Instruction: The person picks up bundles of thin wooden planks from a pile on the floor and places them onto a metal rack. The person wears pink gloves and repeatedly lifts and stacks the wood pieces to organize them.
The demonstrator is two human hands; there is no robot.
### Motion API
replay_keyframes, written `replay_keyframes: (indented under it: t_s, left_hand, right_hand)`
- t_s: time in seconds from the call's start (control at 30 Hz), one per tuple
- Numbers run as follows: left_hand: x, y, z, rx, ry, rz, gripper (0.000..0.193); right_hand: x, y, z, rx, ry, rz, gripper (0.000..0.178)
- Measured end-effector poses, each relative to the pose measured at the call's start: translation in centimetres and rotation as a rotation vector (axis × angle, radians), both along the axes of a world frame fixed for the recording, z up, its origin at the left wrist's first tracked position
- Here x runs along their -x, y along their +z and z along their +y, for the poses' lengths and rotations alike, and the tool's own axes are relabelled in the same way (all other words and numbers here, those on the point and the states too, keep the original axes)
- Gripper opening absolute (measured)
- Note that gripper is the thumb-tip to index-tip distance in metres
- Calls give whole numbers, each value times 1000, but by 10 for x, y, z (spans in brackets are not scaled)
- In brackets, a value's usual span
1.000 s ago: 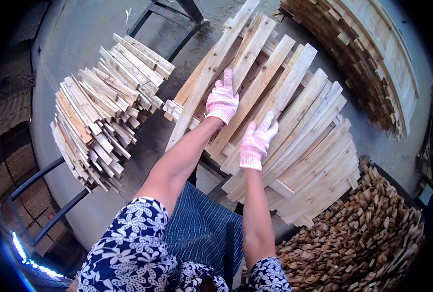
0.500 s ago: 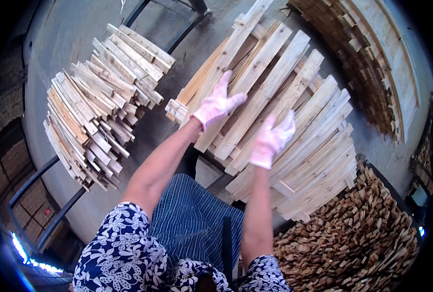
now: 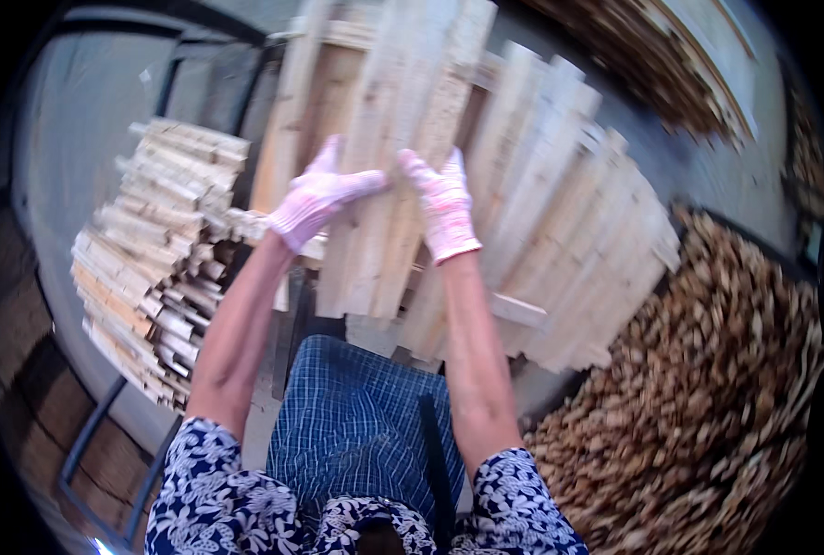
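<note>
Several pale wooden boards [image 3: 375, 236] lie side by side, drawn together between my gloved hands. My left hand [image 3: 317, 196] is at their left edge, its thumb stretched across the top and its fingers along the side. My right hand [image 3: 444, 205] clasps them from the right, thumb on top and fingers by the outer edge. Both hands wear pinkish-white knit gloves. More pale boards [image 3: 569, 240] lie fanned out to the right on the same layer. A single board [image 3: 293, 111] lies left of the group. Finger undersides are hidden, and motion blurs the boards.
A stack of short pale slats [image 3: 157, 268] stands at the left beside a dark metal frame [image 3: 97, 435]. At the lower right is a big heap of small brown wood pieces [image 3: 708, 398]. Another wood stack [image 3: 648, 69] stands at the far right.
My hands have come closer together and now take boards between them. Those boards, spaced apart before, are pushed together. The view has turned, so the boards stand more upright in it.
</note>
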State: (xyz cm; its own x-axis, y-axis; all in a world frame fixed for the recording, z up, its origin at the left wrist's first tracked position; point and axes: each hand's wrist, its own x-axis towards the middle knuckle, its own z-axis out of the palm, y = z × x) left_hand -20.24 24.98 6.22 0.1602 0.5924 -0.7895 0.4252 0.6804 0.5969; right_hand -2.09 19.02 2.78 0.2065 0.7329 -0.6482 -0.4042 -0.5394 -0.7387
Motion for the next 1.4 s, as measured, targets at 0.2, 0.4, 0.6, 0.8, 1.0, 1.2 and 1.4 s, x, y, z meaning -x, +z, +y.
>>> replay_keyframes:
  t_s: [0.2,0.4,0.6,0.8,1.0,1.2,1.4]
  left_hand:
    - [-152,55,-78,65,-263,-91,108]
    - [-347,-15,-250,45,-646,-159,104]
    - [-519,-58,-339,141,-628,-259,104]
    - [-563,-85,-374,257,-444,82,93]
    - [-487,-41,-380,-671,-511,-43,80]
    - [-371,-67,-282,-429,-546,319,61]
    - [-367,-50,-279,-839,-466,-26,21]
  right_hand:
    - [-125,63,-120,-94,-240,-20,89]
    - [-314,54,-305,96,-352,-217,88]
    - [-494,-2,-394,143,-261,-277,90]
    - [-530,-91,-411,277,-83,-614,86]
    - [-548,-98,-408,329,-185,-431,80]
    - [-500,-119,-339,249,-50,-464,78]
    - [-512,-136,-400,80,-340,-412,59]
